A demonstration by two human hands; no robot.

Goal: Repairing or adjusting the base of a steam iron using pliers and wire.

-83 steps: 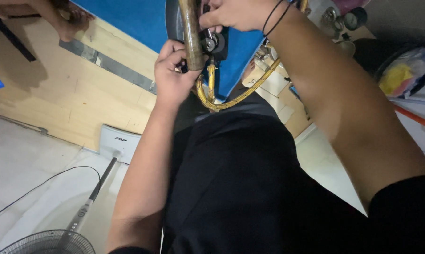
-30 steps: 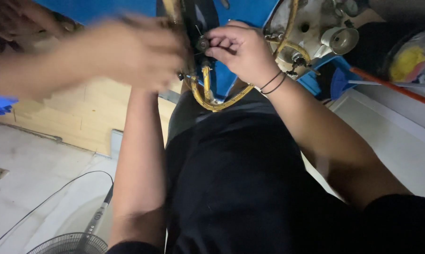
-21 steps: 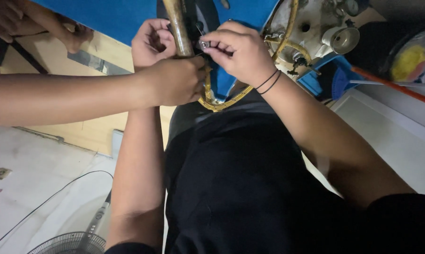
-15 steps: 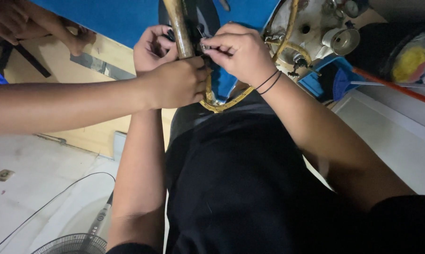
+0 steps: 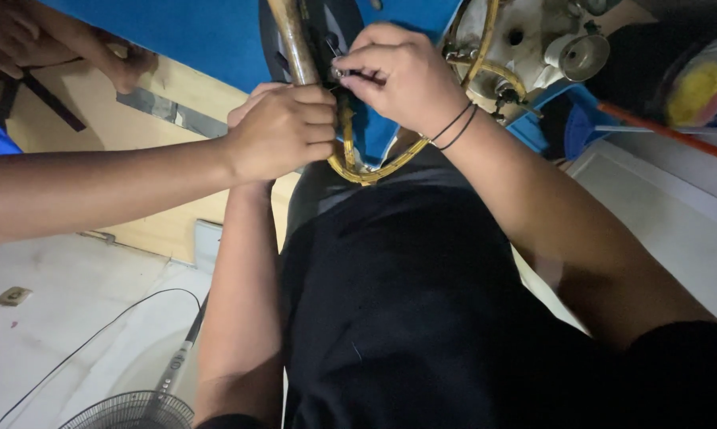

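**Brass-coloured tube held steady while a small fitting is worked at its side**

Brass tube [image 5: 293, 44] rises from the blue desk [image 5: 191, 36], and I read the step in hand as seating or tightening a small metal fitting [image 5: 338, 73] against it. My right hand [image 5: 402, 75] pinches that fitting between thumb and forefinger, the other fingers curled. My left hand [image 5: 251, 99] is almost wholly hidden behind a co-worker's hand [image 5: 283, 131], so whether it is curled or spread I cannot tell. The co-worker's hand is wrapped in a fist about the tube just below the fitting, the forearm entering from the left. A yellow hose [image 5: 370, 167] loops beneath both. To the right stands a pale metal assembly [image 5: 533, 40]; a fan grille [image 5: 128, 411] lies on the floor below.

In my judgement the next move calls for a fine twist of the pinching fingers with the tube kept motionless.

Compared with half a second ago, the co-worker's fist has slid up to cover my left hand, which then showed above it; the right-hand pinch is unchanged.
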